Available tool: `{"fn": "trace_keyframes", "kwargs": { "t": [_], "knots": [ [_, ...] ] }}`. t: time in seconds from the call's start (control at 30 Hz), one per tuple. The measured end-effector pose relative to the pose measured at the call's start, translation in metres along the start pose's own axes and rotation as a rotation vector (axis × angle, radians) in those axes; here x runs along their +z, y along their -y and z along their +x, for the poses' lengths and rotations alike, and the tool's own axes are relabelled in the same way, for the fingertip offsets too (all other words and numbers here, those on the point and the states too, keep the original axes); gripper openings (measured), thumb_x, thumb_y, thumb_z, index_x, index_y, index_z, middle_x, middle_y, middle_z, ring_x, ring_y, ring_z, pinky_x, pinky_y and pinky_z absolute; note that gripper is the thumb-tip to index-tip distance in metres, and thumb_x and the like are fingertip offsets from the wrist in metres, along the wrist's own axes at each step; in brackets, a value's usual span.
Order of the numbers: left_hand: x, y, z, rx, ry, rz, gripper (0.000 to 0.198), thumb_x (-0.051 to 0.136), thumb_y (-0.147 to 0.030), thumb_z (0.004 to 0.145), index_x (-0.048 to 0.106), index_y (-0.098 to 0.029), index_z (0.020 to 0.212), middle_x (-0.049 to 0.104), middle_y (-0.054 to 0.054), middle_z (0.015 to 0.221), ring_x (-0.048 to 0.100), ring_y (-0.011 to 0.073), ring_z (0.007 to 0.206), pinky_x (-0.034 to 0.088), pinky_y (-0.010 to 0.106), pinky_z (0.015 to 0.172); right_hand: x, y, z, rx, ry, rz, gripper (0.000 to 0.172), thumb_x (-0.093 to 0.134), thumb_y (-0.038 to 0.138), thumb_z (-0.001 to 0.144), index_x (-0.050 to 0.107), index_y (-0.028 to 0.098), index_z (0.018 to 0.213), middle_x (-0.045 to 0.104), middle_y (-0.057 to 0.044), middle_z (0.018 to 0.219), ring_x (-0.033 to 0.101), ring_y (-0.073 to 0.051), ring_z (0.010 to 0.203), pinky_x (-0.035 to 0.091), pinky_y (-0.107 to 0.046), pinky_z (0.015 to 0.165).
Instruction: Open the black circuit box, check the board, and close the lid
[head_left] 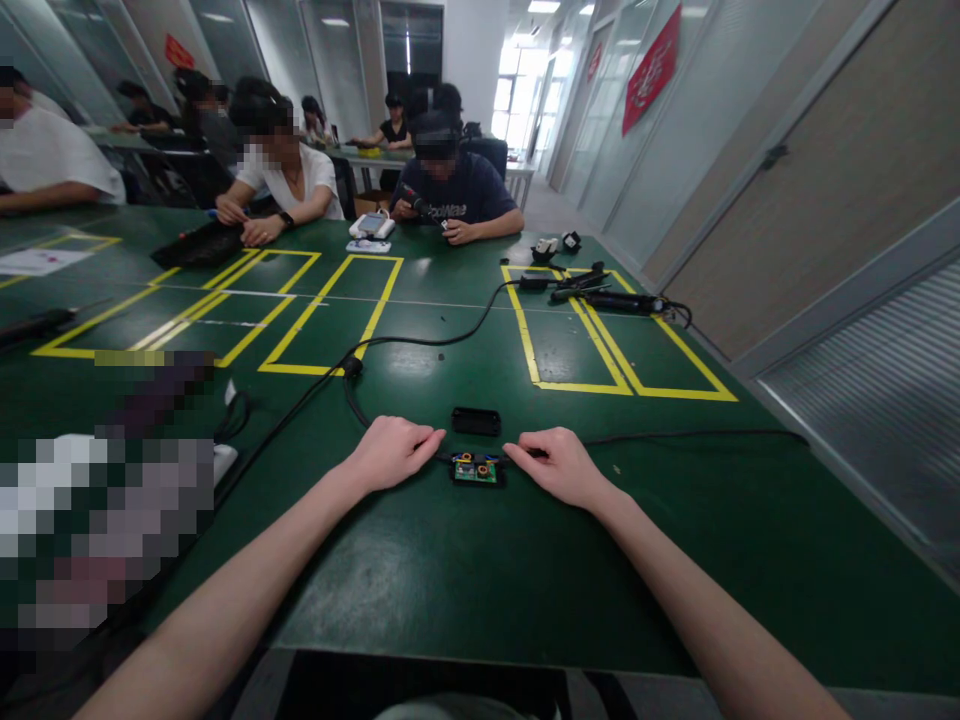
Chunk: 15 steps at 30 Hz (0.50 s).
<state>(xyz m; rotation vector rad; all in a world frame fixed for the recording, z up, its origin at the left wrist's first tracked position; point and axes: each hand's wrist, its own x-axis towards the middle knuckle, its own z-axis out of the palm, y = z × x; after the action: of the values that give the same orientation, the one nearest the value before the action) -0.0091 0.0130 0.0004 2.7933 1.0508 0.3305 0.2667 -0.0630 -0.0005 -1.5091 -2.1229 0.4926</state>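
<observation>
A small black case (455, 484) lies on the table in front of me, its inside facing up. Within it sits a green circuit board (465, 470) with copper-coloured ring coils and a few thin wires. At its left end my left hand (394, 450) is closed, thumb and finger pinching the black cable (358, 400) where it enters. Opposite, my right hand (556, 466) pinches another black cable (675, 435) close to the case's right end. Just beyond the case rests a black cover (475, 421), hollow side up, touched by neither hand.
Yellow tape outlines (585, 388) mark the green table (525, 590). A long cable (442, 342) runs across it towards black tools (615, 300) at the far right. Blurred items (127, 520) stand at my left. Across the table, a person (457, 190) holds a black tool (412, 198).
</observation>
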Motion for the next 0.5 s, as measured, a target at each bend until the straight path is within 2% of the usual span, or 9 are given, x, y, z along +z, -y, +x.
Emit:
{"fn": "trace_keyframes", "kwargs": {
  "t": [0.17,0.3,0.5],
  "knots": [
    [0.0036,0.0022,0.0028,-0.082,-0.037,0.030,0.055,0.032,-0.042,0.110,0.064,-0.020,0.070,0.068,0.005,0.065,0.065,0.0197,0.063,0.033,0.028,0.059,0.0028,-0.0005,0.0017,0.044,-0.094,-0.043,0.059,0.042,0.058,0.104,0.058,0.020,0.060,0.057,-0.001,0.055,0.049,-0.013,0.050,0.032,-0.028,0.056],
    [0.0048,0.0046,0.0036,-0.079,-0.004,0.020,0.052,0.033,-0.041,0.110,0.064,-0.020,0.074,0.070,0.005,0.070,0.066,0.0201,0.067,0.037,0.027,0.062,0.0055,-0.0040,0.0026,0.047,-0.106,-0.039,0.061,0.041,0.061,0.104,0.064,0.021,0.064,0.063,-0.002,0.059,0.053,-0.015,0.052,0.034,-0.028,0.057],
    [0.0042,0.0060,0.0023,-0.054,0.001,-0.021,0.050,0.035,-0.040,0.110,0.060,-0.020,0.073,0.067,0.003,0.067,0.063,0.0191,0.065,0.036,0.027,0.063,0.0058,-0.0071,0.0016,0.063,-0.110,-0.055,0.052,0.047,0.051,0.104,0.064,0.021,0.066,0.063,-0.002,0.061,0.056,-0.016,0.056,0.033,-0.028,0.058]
  ]
}}
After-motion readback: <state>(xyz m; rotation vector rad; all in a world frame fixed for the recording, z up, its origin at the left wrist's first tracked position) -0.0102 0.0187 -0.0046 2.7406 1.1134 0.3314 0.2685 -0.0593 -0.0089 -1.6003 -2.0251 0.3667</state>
